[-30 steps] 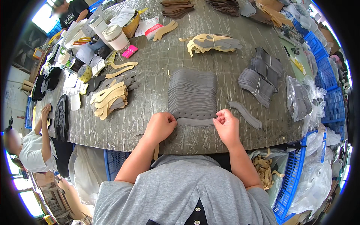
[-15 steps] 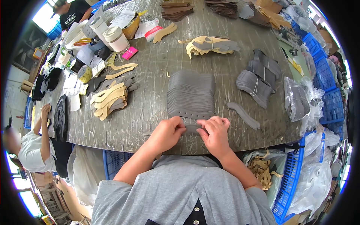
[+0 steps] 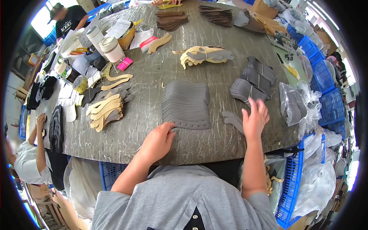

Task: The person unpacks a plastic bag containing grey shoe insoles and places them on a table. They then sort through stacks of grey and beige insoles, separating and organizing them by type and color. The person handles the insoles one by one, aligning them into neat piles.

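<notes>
A neat fanned stack of grey strips [image 3: 186, 101] lies in front of me, its nearest strip showing a row of small dark holes. My left hand [image 3: 158, 141] is closed with its fingertips at the stack's near left corner; what they pinch, if anything, is hidden. My right hand [image 3: 256, 119] is open, fingers spread, to the right of the stack. Beneath and beside it lies a loose curved grey strip [image 3: 232, 119], partly covered by the hand. Just beyond the fingers sit tied bundles of grey pieces [image 3: 251, 88].
A tied cream-and-grey bundle [image 3: 205, 55] lies farther back, another cream pile [image 3: 105, 111] at left. Brown stacks [image 3: 171, 20] are at the far edge. Cups and a tape roll [image 3: 80, 84] crowd the left. Blue crates [image 3: 330, 105] line the right; co-workers are at left.
My right hand has left the front of the stack and moved right, opening beside the loose strip. The grey piece between my hands no longer shows there. The view has shifted slightly.
</notes>
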Demonstrator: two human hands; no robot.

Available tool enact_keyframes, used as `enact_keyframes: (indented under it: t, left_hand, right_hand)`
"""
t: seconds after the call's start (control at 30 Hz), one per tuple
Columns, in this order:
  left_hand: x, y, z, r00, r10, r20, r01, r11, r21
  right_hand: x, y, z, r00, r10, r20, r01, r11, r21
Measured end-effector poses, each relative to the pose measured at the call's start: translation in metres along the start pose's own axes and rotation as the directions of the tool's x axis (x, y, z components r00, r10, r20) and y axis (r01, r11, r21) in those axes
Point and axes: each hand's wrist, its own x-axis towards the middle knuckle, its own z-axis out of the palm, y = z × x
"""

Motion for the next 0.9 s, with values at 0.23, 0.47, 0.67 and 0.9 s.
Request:
enact_keyframes:
  t: [0.23,0.47,0.67,0.9]
  left_hand:
    - [-0.009,0.001,-0.010,0.998,-0.043,-0.037,0.041,0.998,-0.057]
    - [-0.019,-0.002,-0.034,0.996,-0.001,0.092,0.029,0.952,-0.305]
    - [-0.010,0.027,-0.023,0.989,0.140,0.042,-0.108,0.892,-0.438]
    - [-0.005,0.038,-0.016,0.930,0.366,-0.026,-0.366,0.919,-0.146]
  right_hand:
    - [0.075,0.044,0.065,0.974,-0.006,0.226,0.027,0.996,-0.088]
    - [0.079,-0.024,0.024,0.982,-0.162,0.097,0.137,0.965,0.223]
    - [-0.019,-0.151,-0.053,0.742,-0.434,0.512,-0.393,0.337,0.855]
    - [-0.033,-0.155,-0.053,0.654,-0.457,0.602,-0.546,0.266,0.795]
